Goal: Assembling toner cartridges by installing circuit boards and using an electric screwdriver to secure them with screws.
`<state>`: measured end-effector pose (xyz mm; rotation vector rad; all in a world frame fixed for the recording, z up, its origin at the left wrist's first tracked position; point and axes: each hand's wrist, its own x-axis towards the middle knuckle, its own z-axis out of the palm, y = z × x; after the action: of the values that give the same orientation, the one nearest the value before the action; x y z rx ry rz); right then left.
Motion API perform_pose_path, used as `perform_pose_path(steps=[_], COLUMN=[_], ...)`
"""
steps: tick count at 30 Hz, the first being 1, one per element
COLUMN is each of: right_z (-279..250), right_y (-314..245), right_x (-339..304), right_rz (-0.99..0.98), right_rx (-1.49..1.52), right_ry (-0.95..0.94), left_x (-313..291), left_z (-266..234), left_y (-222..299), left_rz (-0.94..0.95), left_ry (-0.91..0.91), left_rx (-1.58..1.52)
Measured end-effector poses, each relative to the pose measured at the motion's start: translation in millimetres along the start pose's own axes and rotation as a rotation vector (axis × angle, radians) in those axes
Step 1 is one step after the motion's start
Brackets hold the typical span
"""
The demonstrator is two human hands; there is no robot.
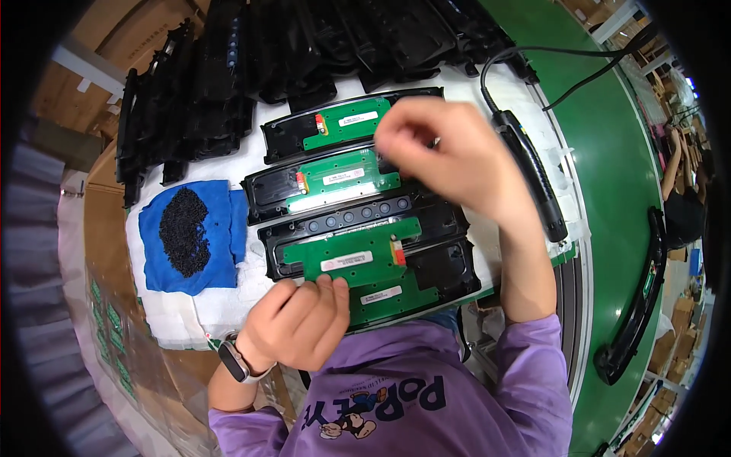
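A green circuit board point(304, 259) with a white label and a red-and-white part lies askew over a black plastic housing point(449, 221) with round grey buttons. My left hand point(293, 324) has its fingers closed at the board's near left edge. Nearest to me, another housing point(449, 270) holds a second green board point(415, 299), partly covered by the first. My right hand point(449, 152), slightly blurred, is raised over the right ends of two farther housings, fingers curled together; whether they hold anything is hidden. Boards point(369, 177) sit in both of these housings.
Small black screws point(184, 232) are heaped on a blue cloth point(152, 259) at the left. Many black housings point(304, 49) are stacked along the far side. A corded black electric screwdriver point(537, 175) lies at the right, its cable point(563, 50) running off rightward.
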<state>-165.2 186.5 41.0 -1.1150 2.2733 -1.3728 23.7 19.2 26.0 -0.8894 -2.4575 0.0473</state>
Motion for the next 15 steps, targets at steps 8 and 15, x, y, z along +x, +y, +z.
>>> perform_pose_path(steps=[8,15], right_z=[1.4,8.8], right_y=[9.3,12.9], right_x=[4.0,5.3], right_rz=[-0.024,-0.03], right_rx=[-0.226,-0.287], right_ry=[0.166,0.158], left_x=[17.5,12.4], left_z=[36.3,43.5], left_y=[-10.8,-14.3], left_rz=[0.007,-0.102], left_ry=[0.025,-0.063], left_rx=[-0.014,-0.09])
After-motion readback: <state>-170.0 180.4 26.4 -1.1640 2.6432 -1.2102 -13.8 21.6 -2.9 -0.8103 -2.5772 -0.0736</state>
